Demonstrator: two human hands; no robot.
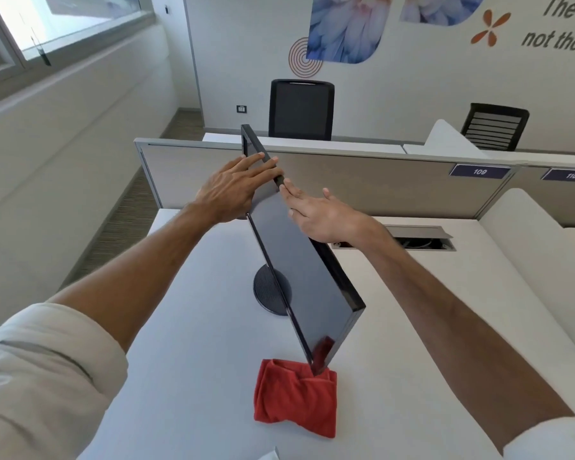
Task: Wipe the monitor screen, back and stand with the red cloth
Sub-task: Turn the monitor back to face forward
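A: What is made out of materials and shapes?

B: A flat, glossy black monitor point(299, 277) is seen almost edge-on, its slab running from 12 o'clock down to 5 o'clock. A red reflection is carried on the glossy face near the near lower corner. A round, dark, finely ribbed stand base point(266, 290) is set on the smooth white desk point(196, 327) at 9 o'clock of the panel. The red cloth point(294, 398), soft and folded into a rumpled pad, lies on the desk at 6 o'clock, right under that corner. Whether the two touch cannot be told.

A: And the edges, the room around?

B: The desk's far edge is closed by a beige partition point(362, 184) in a grey frame. A grey cable hatch point(422, 237) is sunk in the desktop at 3 o'clock of the panel, well apart from the cloth. White desktop is seen on both sides of the panel, at 8 and at 4 o'clock.

A: How are the hands held?

B: Both arms are stretched forward. The left hand point(236, 190) is laid flat against the panel's far upper part from 9 o'clock, fingers straight and close together, tips at the top edge. The right hand point(316, 214) is set against the glossy face from 3 o'clock, fingers straight and together, thumb spread apart. The cloth lies well apart from both hands.
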